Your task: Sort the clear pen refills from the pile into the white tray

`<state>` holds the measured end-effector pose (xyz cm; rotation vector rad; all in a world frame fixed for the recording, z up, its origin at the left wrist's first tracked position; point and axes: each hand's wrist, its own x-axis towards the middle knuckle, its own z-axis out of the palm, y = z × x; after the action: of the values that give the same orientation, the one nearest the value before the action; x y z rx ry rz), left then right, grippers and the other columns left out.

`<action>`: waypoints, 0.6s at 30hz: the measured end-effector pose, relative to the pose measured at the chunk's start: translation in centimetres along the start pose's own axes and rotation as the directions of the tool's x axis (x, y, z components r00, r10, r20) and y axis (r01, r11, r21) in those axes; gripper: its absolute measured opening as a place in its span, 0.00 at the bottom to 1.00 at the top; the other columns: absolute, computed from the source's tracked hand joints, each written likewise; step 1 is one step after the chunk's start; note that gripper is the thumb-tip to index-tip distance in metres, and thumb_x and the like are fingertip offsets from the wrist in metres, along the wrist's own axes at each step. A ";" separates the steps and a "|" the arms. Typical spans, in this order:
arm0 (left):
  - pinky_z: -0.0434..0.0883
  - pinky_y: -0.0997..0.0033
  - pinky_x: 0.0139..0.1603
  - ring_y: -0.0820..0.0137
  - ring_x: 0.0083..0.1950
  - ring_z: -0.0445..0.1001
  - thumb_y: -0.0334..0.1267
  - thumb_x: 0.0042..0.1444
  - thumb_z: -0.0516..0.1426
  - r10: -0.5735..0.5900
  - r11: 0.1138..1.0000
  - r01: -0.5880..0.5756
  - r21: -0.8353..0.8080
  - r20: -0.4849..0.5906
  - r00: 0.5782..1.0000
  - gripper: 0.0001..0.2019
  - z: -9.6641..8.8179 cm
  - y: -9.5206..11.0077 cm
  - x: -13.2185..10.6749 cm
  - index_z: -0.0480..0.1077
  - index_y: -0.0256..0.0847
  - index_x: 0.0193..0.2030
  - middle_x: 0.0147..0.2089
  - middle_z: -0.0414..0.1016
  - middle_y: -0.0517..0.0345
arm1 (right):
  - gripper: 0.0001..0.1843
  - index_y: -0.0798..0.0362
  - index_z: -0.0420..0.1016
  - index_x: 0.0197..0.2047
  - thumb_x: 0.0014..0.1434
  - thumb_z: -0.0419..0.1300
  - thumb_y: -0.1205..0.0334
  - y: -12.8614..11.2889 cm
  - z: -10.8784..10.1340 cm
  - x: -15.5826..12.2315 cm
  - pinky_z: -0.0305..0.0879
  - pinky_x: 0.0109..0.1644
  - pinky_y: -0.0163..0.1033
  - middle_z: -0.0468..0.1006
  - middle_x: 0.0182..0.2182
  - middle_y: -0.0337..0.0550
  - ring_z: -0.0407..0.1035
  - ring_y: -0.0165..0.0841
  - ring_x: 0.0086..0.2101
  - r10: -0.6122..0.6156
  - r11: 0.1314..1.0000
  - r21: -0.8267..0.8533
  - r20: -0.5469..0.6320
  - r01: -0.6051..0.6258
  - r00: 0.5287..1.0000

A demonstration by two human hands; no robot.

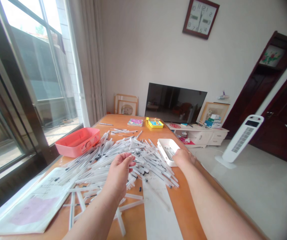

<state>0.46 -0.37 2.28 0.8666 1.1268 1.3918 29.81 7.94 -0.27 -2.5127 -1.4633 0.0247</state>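
Note:
A large heap of clear plastic pen tubes (100,160), many with black caps or tips, spreads over the wooden table. Above its near side my left hand (120,170) is closed, thumb and fingers drawn together; whatever they hold is too small to make out. My right hand (183,158) is at the near right corner of a white plastic tray (161,143), closed over its rim, some fingers hidden. Several thin pens or refills (169,151) lie inside that tray. A loose black cap (140,189) rests on the table near my left hand.
A pink plastic bin (75,151) stands left of the heap. Papers (30,203) lie at the near left, and a white strip (158,206) runs down the middle. Farther back are a yellow box (155,125), a colourful booklet (135,122) and a pen (105,124).

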 end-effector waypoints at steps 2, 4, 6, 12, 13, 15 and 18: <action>0.66 0.68 0.40 0.69 0.38 0.76 0.49 0.47 0.65 0.003 1.000 -0.003 0.001 -0.006 1.000 0.20 -0.1 0.0 0.1 0.71 0.41 0.42 0.44 0.80 0.52 | 0.17 0.51 0.81 0.46 0.52 0.62 0.58 0.1 0.2 0.3 0.61 0.51 0.55 0.79 0.45 0.58 0.69 0.53 0.52 0.001 1.000 -0.005 0.013 -0.001 1.000; 0.66 0.68 0.40 0.69 0.39 0.76 0.49 0.49 0.65 0.007 1.000 -0.007 0.009 -0.006 1.000 0.19 -0.2 0.0 0.2 0.70 0.41 0.43 0.44 0.80 0.52 | 0.19 0.52 0.81 0.47 0.52 0.62 0.58 0.1 0.3 0.5 0.62 0.51 0.54 0.80 0.45 0.58 0.70 0.53 0.51 0.001 1.000 -0.005 0.023 -0.001 1.000; 0.66 0.68 0.41 0.69 0.40 0.76 0.49 0.50 0.64 0.011 1.000 -0.011 0.019 -0.001 1.000 0.19 -0.2 0.0 0.2 0.70 0.41 0.43 0.45 0.79 0.52 | 0.18 0.52 0.81 0.46 0.52 0.62 0.57 0.2 0.1 0.5 0.63 0.50 0.52 0.80 0.45 0.59 0.71 0.52 0.51 0.000 1.000 -0.002 0.028 0.000 1.000; 0.66 0.68 0.41 0.68 0.40 0.76 0.49 0.50 0.64 0.022 0.999 -0.022 0.024 0.000 1.000 0.19 -0.2 0.1 0.3 0.70 0.41 0.44 0.45 0.80 0.52 | 0.12 0.48 0.82 0.40 0.56 0.59 0.58 0.3 -0.9 -0.7 0.62 0.46 0.48 0.81 0.42 0.54 0.73 0.50 0.46 -0.020 0.999 0.026 0.019 0.019 1.000; 0.66 0.68 0.40 0.68 0.40 0.76 0.49 0.49 0.65 0.021 1.000 -0.021 0.018 -0.006 1.000 0.19 -0.2 0.1 0.3 0.70 0.41 0.44 0.45 0.80 0.52 | 0.12 0.47 0.82 0.39 0.57 0.58 0.57 0.2 -1.1 -1.0 0.62 0.44 0.47 0.81 0.41 0.52 0.73 0.48 0.45 -0.027 0.999 0.033 0.012 0.026 1.000; 0.66 0.68 0.40 0.68 0.39 0.77 0.49 0.48 0.65 0.015 1.000 -0.015 0.002 -0.021 1.000 0.20 -0.3 0.2 0.4 0.71 0.41 0.44 0.45 0.80 0.52 | 0.12 0.46 0.80 0.37 0.59 0.56 0.55 -0.2 -1.8 -2.1 0.61 0.40 0.44 0.81 0.38 0.49 0.73 0.46 0.42 -0.045 0.996 0.069 -0.027 0.047 0.999; 0.66 0.69 0.39 0.68 0.39 0.77 0.49 0.47 0.66 0.010 1.000 -0.011 -0.018 -0.043 0.999 0.20 -0.4 0.2 0.6 0.71 0.41 0.44 0.45 0.80 0.52 | 0.14 0.49 0.76 0.31 0.61 0.55 0.51 -1.5 -3.6 -4.9 0.56 0.34 0.39 0.77 0.29 0.44 0.69 0.39 0.33 -0.107 0.951 0.271 -0.156 0.147 0.982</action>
<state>-0.06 0.20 2.35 0.8346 1.1423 1.4333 26.49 3.74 3.02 -2.1459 -1.4492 0.0321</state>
